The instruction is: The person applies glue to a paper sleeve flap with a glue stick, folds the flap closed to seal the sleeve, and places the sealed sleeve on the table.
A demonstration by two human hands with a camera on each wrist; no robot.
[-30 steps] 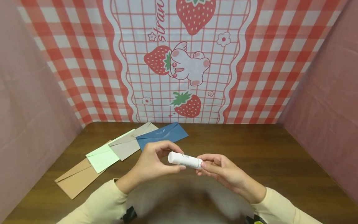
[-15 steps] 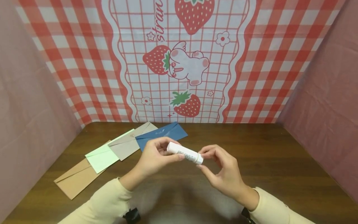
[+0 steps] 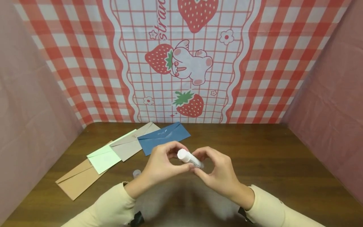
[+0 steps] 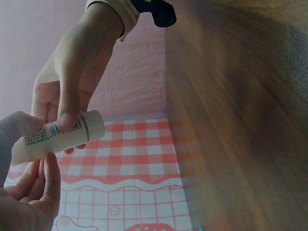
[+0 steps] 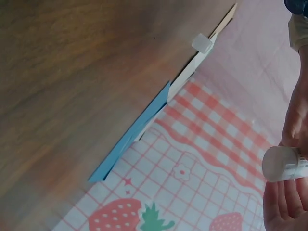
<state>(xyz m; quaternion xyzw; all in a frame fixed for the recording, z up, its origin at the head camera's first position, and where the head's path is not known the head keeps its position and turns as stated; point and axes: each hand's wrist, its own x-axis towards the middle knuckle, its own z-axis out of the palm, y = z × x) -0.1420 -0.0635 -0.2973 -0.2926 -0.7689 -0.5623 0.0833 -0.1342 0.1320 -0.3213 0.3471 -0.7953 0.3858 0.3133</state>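
A white glue stick (image 3: 187, 156), with fine print and a barcode on its side in the left wrist view, is held in the air between both hands. My left hand (image 3: 167, 162) grips its left part between thumb and fingers. The right hand (image 3: 219, 170) pinches the other end, the thumb laid along the tube near a ring line. One end of the glue stick (image 5: 279, 163) points toward the camera in the right wrist view. On the table beside my left wrist lies a small translucent cap (image 3: 137, 173), also visible in the right wrist view.
Several envelopes overlap on the left side of the dark wooden table (image 3: 269, 157): brown (image 3: 76, 181), pale green (image 3: 103, 159), grey (image 3: 127, 146) and blue (image 3: 163, 137). Behind the table hangs a strawberry-print checked cloth (image 3: 215, 104); pink cloth (image 3: 326, 94) covers the sides.
The right hand has moved left and closed its thumb onto the glue stick, which now tilts more steeply, its left end toward the head camera. The translucent cap has come into sight beside the left wrist.
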